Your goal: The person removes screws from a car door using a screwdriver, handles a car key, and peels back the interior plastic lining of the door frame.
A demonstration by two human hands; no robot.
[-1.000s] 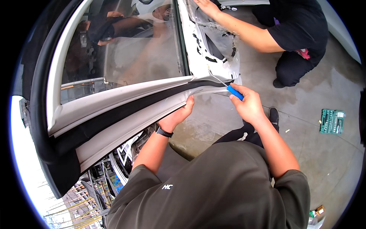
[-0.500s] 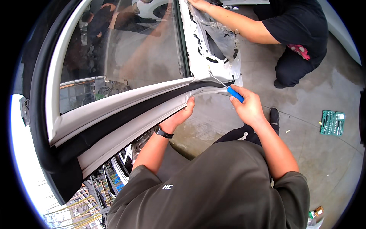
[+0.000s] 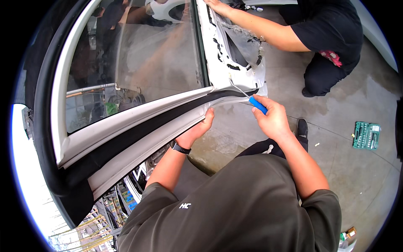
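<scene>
A white car door [image 3: 168,97] with a window stands before me, a black rubber seal [image 3: 138,133] running along its frame. My left hand [image 3: 196,130] grips the pale edge of the door frame, thumb on top; its fingers are hidden behind the edge. In my right hand [image 3: 270,117] is a pick with a blue handle [image 3: 257,105] and a thin metal shaft bent toward its end. The tip of the shaft reaches the white inner door panel [image 3: 243,77], near a small pale spot by the lower corner of the window glass.
A co-worker in dark clothes [image 3: 331,38] squats at the upper right, one hand [image 3: 218,7] on the door's far part. Clear plastic film [image 3: 247,42] hangs loose there. An open green socket set [image 3: 366,135] lies on the concrete floor [image 3: 336,164] at the right.
My right hand and the pick have shifted slightly up and left. The door frame has moved a little in view. My left hand keeps its hold on the edge.
</scene>
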